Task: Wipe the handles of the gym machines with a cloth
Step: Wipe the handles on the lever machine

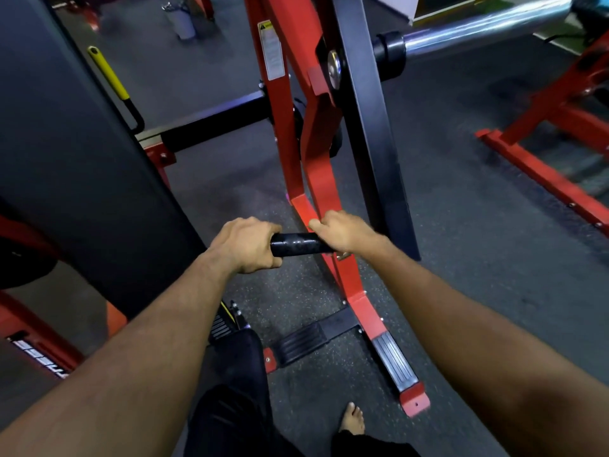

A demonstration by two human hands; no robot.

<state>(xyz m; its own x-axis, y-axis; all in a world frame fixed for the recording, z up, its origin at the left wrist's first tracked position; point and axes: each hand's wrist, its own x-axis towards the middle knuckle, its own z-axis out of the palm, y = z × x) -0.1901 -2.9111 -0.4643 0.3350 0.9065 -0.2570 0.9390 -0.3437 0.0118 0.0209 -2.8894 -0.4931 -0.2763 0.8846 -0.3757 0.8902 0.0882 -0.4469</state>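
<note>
at nine o'clock a tall black pad [75,166] stands tilted, a yellow lever [108,74] beside its upper edge. just left of centre, the left hand [245,247] wraps its grip around the free end of the black handle [298,244]. the right hand [342,232] curls its grip around the handle's other end, where it meets the red frame [316,166]. no cloth is visible. at one o'clock a chrome bar [487,26] juts out. at six o'clock a bare foot [353,420] rests on the floor [478,258].

Bare forearms [158,351] without sleeves; black trousers [237,390]; 1 bare foot [353,420] showing.
</note>
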